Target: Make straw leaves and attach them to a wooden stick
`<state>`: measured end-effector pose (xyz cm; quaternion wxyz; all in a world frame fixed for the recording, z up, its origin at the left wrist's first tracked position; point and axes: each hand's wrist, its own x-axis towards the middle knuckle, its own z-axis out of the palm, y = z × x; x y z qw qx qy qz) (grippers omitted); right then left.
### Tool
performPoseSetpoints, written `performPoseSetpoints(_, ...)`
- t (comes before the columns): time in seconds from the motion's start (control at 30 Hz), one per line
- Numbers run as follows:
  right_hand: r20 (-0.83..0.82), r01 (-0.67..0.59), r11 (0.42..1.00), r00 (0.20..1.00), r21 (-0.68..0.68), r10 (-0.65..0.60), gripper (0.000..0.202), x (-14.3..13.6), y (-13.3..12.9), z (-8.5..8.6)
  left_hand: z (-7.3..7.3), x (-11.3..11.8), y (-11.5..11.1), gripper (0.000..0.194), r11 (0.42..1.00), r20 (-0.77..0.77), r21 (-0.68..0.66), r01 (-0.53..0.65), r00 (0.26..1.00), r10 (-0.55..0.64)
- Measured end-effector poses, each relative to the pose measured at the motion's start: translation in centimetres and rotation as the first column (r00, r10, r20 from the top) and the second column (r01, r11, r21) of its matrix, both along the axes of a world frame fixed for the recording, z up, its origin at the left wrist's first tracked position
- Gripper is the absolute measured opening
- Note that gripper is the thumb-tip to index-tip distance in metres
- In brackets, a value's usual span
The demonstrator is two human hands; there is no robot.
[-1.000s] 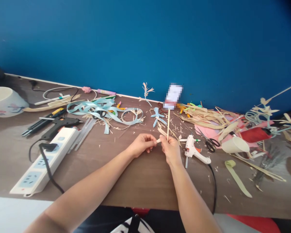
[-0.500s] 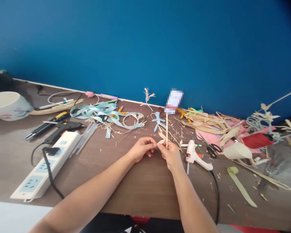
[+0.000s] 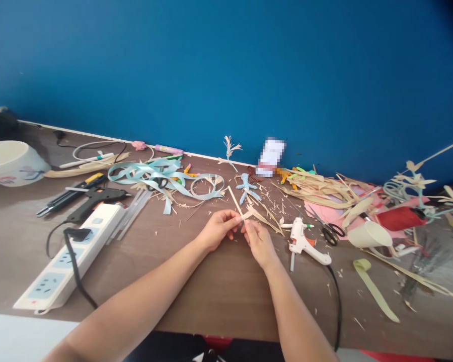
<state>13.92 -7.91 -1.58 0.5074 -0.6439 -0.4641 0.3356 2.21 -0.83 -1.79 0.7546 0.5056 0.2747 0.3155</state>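
Over the middle of the table, my left hand (image 3: 219, 231) and my right hand (image 3: 258, 242) meet at the fingertips, both closed in a pinch. A thin pale stick (image 3: 234, 199) rises from between them, leaning to the left; its lower end is at my right fingers. A small cream strip, like a piece of dried husk (image 3: 246, 215), pokes out by my left thumb and crosses the stick. The fingers hide where strip and stick touch. Just beyond lies a light-blue twisted figure (image 3: 245, 187), with loose husk strips (image 3: 266, 217) nearby.
A white glue gun (image 3: 304, 241) and black scissors (image 3: 330, 234) lie to the right, before a husk pile (image 3: 320, 188). Leftward are a power strip (image 3: 73, 256), a black glue gun (image 3: 98, 201), blue ribbon (image 3: 154, 173) and a white bowl (image 3: 15, 163). A blue wall (image 3: 211, 75) stands behind.
The stick has swung from upright to leaning left, its top moving leftward. My right hand has shifted slightly left and turned, and the pale strip now shows across the stick.
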Motion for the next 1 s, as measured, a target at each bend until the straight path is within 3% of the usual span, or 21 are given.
performPoseSetpoints(0.2,0.124,-0.050,0.997,0.991,-0.050,0.056,0.040,-0.1,0.0,-0.2,0.1,0.1,-0.3,0.026,0.990,-0.107,0.133,0.039,0.994,-0.025)
performPoseSetpoints(0.3,0.030,-0.052,0.995,0.998,-0.083,0.055,0.042,-0.1,0.0,-0.1,0.1,-0.2,-0.2,0.027,0.978,-0.156,0.199,0.062,0.987,-0.031)
performPoseSetpoints(0.4,-0.186,-0.100,0.985,0.980,-0.144,0.072,0.044,-0.2,-0.2,0.4,0.2,-0.4,-0.2,0.026,0.953,-0.161,0.292,0.087,0.986,-0.041)
performPoseSetpoints(0.5,-0.439,-0.202,0.963,0.892,-0.178,0.106,0.044,-0.2,-0.4,1.0,0.4,-0.6,-0.2,0.025,0.940,-0.118,0.328,0.092,0.991,-0.056)
performPoseSetpoints(0.67,-0.734,-0.386,0.912,0.659,-0.140,0.167,0.041,0.1,-0.5,1.2,0.4,-0.6,-0.3,0.024,0.951,-0.049,0.285,0.118,0.993,-0.108)
performPoseSetpoints(0.9,-0.890,-0.545,0.836,0.412,-0.067,0.198,0.040,1.4,-0.5,1.0,0.4,-0.5,-0.2,0.023,0.966,-0.038,0.217,0.143,0.990,-0.138)
performPoseSetpoints(1.0,-0.890,-0.464,0.885,0.390,0.034,0.238,0.043,3.6,-1.0,1.9,0.0,-0.6,0.4,0.023,0.988,-0.013,0.148,0.035,0.999,-0.033)
